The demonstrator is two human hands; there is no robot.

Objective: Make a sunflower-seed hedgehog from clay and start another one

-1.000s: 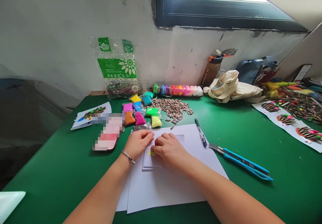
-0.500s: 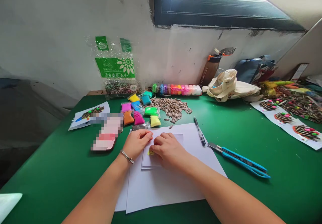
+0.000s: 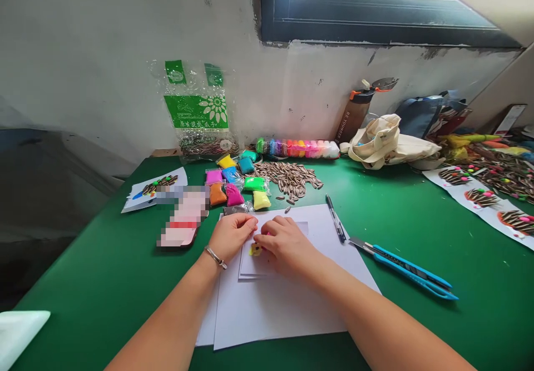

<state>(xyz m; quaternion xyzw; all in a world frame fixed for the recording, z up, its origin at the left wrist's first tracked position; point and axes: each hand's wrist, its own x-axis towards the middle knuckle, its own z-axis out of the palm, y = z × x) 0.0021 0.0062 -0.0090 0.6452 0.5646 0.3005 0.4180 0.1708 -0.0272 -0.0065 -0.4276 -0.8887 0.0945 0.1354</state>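
The left hand (image 3: 231,236) rests curled on the small card (image 3: 254,262) near the table's (image 3: 104,282) middle while right hand (image 3: 287,244) fingertips pinch yellow clay (image 3: 254,249); pressing gently should keep it in place.

clay packets (image 3: 233,184): 9 | pen (image 3: 335,225): 1 | utility knife (image 3: 403,267): 1 | bottle (image 3: 354,114): 1 | seed bag (image 3: 199,112): 1

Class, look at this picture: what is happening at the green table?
A person's left hand and right hand press a small yellow lump of clay onto a small white card lying on larger paper sheets. Clay packets and a pile of sunflower seeds lie behind; a blue knife lies to the right.
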